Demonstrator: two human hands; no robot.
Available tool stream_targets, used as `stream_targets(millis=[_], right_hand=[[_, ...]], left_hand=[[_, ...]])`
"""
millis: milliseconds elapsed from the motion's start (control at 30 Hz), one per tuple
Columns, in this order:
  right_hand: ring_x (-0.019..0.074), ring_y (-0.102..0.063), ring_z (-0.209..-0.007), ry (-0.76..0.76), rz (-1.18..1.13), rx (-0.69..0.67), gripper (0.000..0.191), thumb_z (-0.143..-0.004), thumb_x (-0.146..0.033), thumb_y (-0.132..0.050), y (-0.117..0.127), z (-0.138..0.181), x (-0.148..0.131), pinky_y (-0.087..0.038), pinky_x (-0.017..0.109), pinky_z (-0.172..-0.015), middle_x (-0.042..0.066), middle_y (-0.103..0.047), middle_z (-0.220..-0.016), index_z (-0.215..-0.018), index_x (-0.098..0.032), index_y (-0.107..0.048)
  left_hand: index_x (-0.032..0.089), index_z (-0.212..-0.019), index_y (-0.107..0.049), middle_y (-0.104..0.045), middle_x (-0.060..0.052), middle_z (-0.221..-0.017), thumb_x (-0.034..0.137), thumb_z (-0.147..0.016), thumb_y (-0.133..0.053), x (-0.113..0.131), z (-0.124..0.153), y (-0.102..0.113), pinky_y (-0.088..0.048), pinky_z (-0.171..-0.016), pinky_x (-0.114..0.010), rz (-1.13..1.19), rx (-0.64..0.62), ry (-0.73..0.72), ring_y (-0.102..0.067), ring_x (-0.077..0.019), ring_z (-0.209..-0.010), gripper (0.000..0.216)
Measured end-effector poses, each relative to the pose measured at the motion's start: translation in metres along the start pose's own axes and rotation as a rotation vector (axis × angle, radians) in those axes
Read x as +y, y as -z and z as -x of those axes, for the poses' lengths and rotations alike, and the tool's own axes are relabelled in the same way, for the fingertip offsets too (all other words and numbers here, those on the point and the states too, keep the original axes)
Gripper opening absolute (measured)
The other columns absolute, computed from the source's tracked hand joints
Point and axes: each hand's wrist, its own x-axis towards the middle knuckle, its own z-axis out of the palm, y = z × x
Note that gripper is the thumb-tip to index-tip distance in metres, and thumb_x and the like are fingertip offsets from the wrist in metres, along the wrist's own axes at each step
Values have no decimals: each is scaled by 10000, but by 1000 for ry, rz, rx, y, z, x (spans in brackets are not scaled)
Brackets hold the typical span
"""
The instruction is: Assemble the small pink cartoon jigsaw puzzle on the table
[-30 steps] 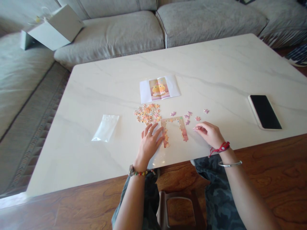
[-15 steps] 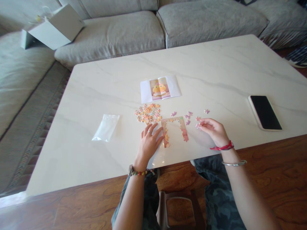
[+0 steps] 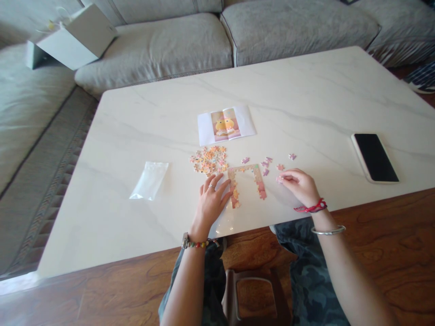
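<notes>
Two hands, one puzzle. The right hand (image 3: 302, 186) has thumb and forefinger pressed together, pinching one pale pink puzzle piece (image 3: 279, 179), partly hidden by the fingertips; whether the piece touches the tabletop cannot be told. The left hand (image 3: 211, 201) lies palm down, fingers spread, fingertips at the left side of the partly joined puzzle border (image 3: 260, 183). This border has three sides, its gap facing the person, and lies between the hands. Loose pieces: six in all, comprising one purple piece (image 3: 245, 160) above the border, a group of three purple pieces (image 3: 265, 172) just beyond its upper right corner, one pink-orange piece (image 3: 280, 167) near the right fingertips, and one purple piece farther right. A single pile of pieces (image 3: 209, 160), too dense to count, lies beyond the left hand. Farther out on the one white table (image 3: 299, 108): one folded picture sheet (image 3: 205, 130) behind the pile, one clear bag (image 3: 150, 181) at left, one phone (image 3: 376, 157) well apart at right.
</notes>
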Motion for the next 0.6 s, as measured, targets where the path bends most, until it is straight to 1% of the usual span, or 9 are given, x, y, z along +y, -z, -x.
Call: stream_targets(millis=[367,600], right_hand=[[165,-617,-731,3,38,-6,177,-681,-320,-618,-1,1,-5,-526,303,-688,60,-624,-827,-765,-165,-627],[161,-614,-724,13,61,-7,171,-684,-312,-613,0,1,-4,-525,299,-678,58,-625,-834,-770,-166,-628]], left_hand=[[254,-1135,-519,-444,-76,-1279,380,-837,-435,0,0,0,-374,-904,-435,-12,-6,2,-340,-264,-1195,334],[252,-1129,-524,-450,-79,-1273,370,-836,-442,-1,-1,0,-373,-908,-434,-8,7,-2,-338,-260,-1197,326]])
